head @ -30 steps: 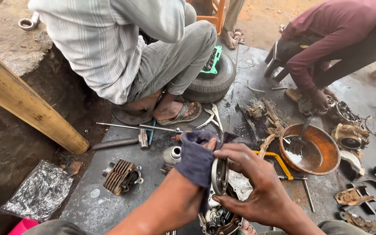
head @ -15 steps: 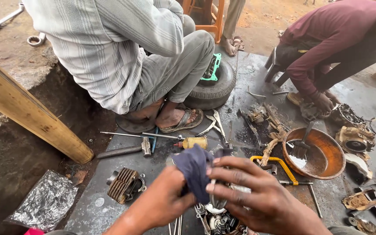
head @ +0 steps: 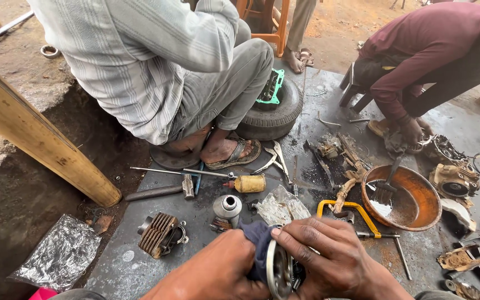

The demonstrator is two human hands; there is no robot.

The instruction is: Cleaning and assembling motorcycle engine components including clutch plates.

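At the bottom centre my left hand (head: pixel 218 272) presses a dark blue rag (head: pixel 256 244) against a round metal engine part (head: pixel 279 272). From the right, my right hand (head: pixel 329 261) wraps its fingers over the same part and the rag's edge. Both hands hide most of the part; only its shiny rim shows between them. Just beyond my hands, a small grey metal cylinder (head: pixel 227 210) stands on the dark oily floor sheet (head: pixel 134 261).
A finned engine cylinder (head: pixel 159 233) lies left. A yellow hacksaw (head: pixel 351 214), a rusty bowl with a brush (head: pixel 409 197), wrenches (head: pixel 276 158) and a hammer (head: pixel 159 191) lie ahead. One person sits on a tyre (head: pixel 273 111); another in maroon (head: pixel 429 50) crouches right. A wooden beam (head: pixel 34 139) slants left.
My hands and the part have dropped lower in view and the rag is now bunched between them. The view has tilted up, showing more of the ground ahead.
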